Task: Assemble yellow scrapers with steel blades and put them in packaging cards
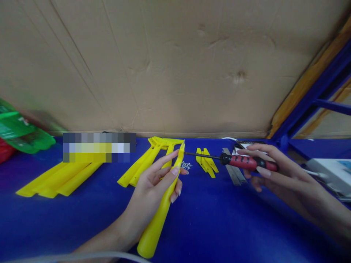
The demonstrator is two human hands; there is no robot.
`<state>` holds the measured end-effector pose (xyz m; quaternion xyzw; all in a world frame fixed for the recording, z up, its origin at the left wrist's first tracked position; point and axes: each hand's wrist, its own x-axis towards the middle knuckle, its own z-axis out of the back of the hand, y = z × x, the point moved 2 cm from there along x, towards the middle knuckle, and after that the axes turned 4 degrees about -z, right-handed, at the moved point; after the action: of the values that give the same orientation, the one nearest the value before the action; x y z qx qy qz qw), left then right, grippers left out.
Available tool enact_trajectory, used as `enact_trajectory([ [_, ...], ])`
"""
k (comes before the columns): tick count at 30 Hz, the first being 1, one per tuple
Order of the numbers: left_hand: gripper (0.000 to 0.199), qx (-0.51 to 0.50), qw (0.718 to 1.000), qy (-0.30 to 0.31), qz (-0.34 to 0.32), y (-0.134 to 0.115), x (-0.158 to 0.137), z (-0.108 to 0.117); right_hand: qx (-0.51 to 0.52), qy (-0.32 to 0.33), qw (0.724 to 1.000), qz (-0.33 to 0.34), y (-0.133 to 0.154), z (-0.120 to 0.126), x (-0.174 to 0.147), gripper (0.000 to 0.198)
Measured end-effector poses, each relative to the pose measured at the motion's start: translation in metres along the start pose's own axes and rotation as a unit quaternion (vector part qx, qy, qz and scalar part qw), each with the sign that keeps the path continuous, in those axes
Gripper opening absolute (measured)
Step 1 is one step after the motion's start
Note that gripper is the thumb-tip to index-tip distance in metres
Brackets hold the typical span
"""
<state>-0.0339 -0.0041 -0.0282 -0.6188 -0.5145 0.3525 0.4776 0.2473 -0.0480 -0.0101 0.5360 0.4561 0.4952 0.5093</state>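
Note:
My left hand [161, 175] is closed around the narrow upper part of a yellow plastic handle [156, 226], which slants with its thick round end toward me. In my right hand [274, 168] is a red and black screwdriver [244, 161], held level between thumb and fingers. Its thin dark shaft points left, and the tip meets or nearly meets the handle's narrow end; a screw there cannot be made out. Behind my left fingers lies a small pile of silvery screws [185, 166]. Several small yellow pieces [206, 160] lie beneath the screwdriver shaft.
More yellow handles [145, 164] lie behind my left hand, others [71, 179] farther left. Grey flat strips [233, 170] rest near the screwdriver. A green bottle [24, 131] stands left, a white box [333, 175] right. Cardboard [175, 73] backs the blue table [214, 226]; a pale cable [109, 254] crosses the front.

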Motion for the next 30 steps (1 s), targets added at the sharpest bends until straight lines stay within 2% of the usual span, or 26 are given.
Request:
enact_trajectory([
  [2, 0.063, -0.003, 1.0, -0.003, 0.004, 0.001, 0.001, 0.001, -0.006, -0.003, 1.0, 0.029, 0.003, -0.001, -0.001, 0.032],
  [4, 0.061, -0.001, 1.0, 0.003, 0.003, 0.002, 0.0, 0.001, -0.019, -0.008, 0.999, 0.03, 0.004, -0.001, -0.001, 0.025],
  [9, 0.06, 0.017, 1.0, 0.018, -0.002, 0.001, -0.003, -0.003, -0.051, -0.015, 0.998, -0.029, -0.002, 0.0, 0.002, 0.042],
  [13, 0.069, 0.031, 1.0, -0.002, -0.003, -0.003, -0.001, -0.002, -0.013, 0.018, 1.0, 0.019, -0.005, 0.002, 0.001, 0.038],
  [17, 0.078, 0.029, 1.0, -0.007, 0.009, -0.003, -0.001, -0.002, -0.045, 0.023, 0.998, 0.049, -0.009, 0.004, 0.001, 0.032],
  [23, 0.076, 0.028, 1.0, -0.003, 0.006, -0.001, -0.002, -0.002, -0.045, 0.016, 0.998, -0.036, -0.013, 0.0, 0.003, 0.046],
  [26, 0.077, 0.036, 0.999, -0.01, 0.0, -0.001, -0.001, -0.002, -0.07, 0.044, 0.996, 0.023, -0.009, -0.001, 0.002, 0.04],
  [28, 0.078, 0.042, 0.999, -0.015, -0.005, -0.002, -0.001, -0.002, -0.095, 0.036, 0.993, 0.062, -0.007, 0.0, 0.001, 0.04],
  [30, 0.077, 0.048, 0.999, -0.014, -0.01, -0.003, -0.002, -0.002, -0.1, 0.019, 0.992, 0.069, -0.007, 0.002, 0.0, 0.035],
])
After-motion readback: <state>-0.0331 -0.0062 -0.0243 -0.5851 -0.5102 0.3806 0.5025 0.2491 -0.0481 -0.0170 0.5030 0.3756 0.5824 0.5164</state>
